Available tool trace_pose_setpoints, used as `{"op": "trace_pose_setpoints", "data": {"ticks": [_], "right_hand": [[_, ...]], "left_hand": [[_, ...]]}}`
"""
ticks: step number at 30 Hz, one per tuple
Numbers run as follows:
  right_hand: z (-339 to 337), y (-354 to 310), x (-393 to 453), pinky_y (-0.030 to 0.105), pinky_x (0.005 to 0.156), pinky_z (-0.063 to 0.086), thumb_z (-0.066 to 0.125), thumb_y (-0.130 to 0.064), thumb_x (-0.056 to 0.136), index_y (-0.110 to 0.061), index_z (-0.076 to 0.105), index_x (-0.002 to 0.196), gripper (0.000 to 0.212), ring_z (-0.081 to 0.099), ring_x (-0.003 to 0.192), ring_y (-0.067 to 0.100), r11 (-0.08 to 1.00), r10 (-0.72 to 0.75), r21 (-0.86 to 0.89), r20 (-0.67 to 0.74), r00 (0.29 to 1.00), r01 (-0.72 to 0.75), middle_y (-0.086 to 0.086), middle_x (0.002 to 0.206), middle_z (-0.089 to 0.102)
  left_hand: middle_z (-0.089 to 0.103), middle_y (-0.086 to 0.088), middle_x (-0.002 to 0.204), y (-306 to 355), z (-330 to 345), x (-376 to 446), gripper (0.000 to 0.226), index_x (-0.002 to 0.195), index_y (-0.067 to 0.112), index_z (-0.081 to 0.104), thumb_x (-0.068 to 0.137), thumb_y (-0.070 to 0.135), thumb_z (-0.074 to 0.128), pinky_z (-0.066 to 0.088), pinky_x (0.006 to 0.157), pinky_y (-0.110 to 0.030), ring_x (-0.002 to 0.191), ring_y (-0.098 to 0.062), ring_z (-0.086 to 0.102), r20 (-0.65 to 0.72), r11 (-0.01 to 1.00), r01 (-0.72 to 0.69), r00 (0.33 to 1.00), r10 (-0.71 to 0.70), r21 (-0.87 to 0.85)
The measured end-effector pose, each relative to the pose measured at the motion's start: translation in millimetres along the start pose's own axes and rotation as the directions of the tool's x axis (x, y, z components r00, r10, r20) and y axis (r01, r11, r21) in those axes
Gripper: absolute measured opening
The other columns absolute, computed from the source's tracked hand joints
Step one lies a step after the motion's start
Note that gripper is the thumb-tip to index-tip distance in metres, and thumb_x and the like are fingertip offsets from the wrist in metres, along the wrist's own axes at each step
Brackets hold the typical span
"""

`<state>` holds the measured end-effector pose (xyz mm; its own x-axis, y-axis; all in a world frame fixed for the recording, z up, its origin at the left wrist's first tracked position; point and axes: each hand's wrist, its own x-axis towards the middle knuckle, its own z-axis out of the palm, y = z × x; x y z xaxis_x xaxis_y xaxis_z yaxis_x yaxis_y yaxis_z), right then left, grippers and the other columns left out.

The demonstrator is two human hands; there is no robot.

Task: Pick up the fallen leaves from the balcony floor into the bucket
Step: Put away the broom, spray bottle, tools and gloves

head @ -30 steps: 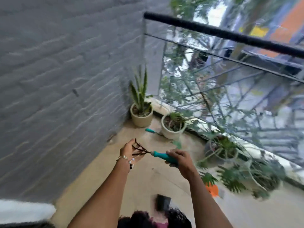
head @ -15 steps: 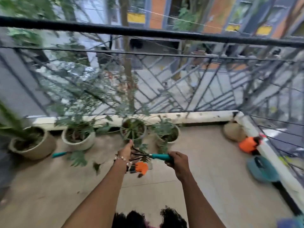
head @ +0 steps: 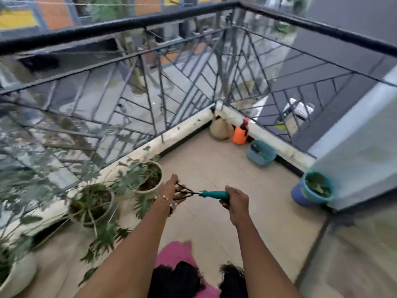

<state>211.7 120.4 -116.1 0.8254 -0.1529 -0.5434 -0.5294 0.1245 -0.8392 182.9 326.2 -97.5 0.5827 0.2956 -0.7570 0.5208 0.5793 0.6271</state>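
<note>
The scene is lit by soft, even daylight from the open side beyond the railing (head: 137,24); no hard shadows are cast on the balcony floor (head: 214,168), and no glare is seen. Strong motion blur is spread over the whole picture, heaviest at the left, where the potted plants (head: 94,203) are smeared. Wide-angle distortion is marked: the railing's top bar is bowed and the edges are stretched. Fine detail is lost throughout; the buildings behind are rendered as soft colour patches.

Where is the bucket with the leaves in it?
The bucket stands on the floor at the right of the head view, against the pale wall.
</note>
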Motion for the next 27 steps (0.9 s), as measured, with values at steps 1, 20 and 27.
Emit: {"op": "trace_pose_setpoints", "data": {"ticks": [1, 20, 27], "right_hand": [[-5.0, -5.4, 11.5, 0.029, 0.050, 0.047, 0.068, -0.014, 0.088, -0.004, 0.063, 0.085, 0.011, 0.054, 0.050, 0.024, 1.000, 0.002, 0.024, -0.039, 0.999, -0.001, 0.017, 0.076, 0.060], [-36.8, -165.2, 269.4, 0.028, 0.049, 0.046, 0.063, -0.008, 0.091, -0.003, 0.061, 0.090, 0.005, 0.053, 0.054, 0.024, 0.965, 0.108, 0.261, -0.304, 0.946, -0.027, 0.020, 0.086, 0.058], [-87.6, -204.6, 386.3, 0.026, 0.050, 0.047, 0.057, -0.001, 0.092, 0.010, 0.061, 0.108, 0.020, 0.059, 0.069, 0.028, 0.961, 0.138, 0.271, -0.308, 0.941, -0.053, 0.019, 0.095, 0.056]], "left_hand": [[0.064, -0.003, 0.056, 2.9, 15.2, 10.9, 0.030, 0.082, 0.014, 0.052, 0.096, 0.040, 0.053, 0.052, 0.063, -0.034, 0.047, -0.020, 0.062, 0.016, 0.999, 0.000, 1.000, -0.001, 0.032], [0.064, -0.001, 0.105, 139.5, 306.8, 194.4, 0.025, 0.105, 0.018, 0.060, 0.096, 0.040, 0.053, 0.046, 0.082, -0.039, 0.085, -0.024, 0.065, 0.312, 0.894, 0.019, 0.934, -0.175, 0.447], [0.065, 0.001, 0.096, 140.2, 436.5, 266.2, 0.033, 0.102, 0.018, 0.057, 0.100, 0.046, 0.040, 0.043, 0.078, -0.035, 0.089, -0.021, 0.060, 0.244, 0.834, 0.016, 0.953, -0.179, 0.551]]}}
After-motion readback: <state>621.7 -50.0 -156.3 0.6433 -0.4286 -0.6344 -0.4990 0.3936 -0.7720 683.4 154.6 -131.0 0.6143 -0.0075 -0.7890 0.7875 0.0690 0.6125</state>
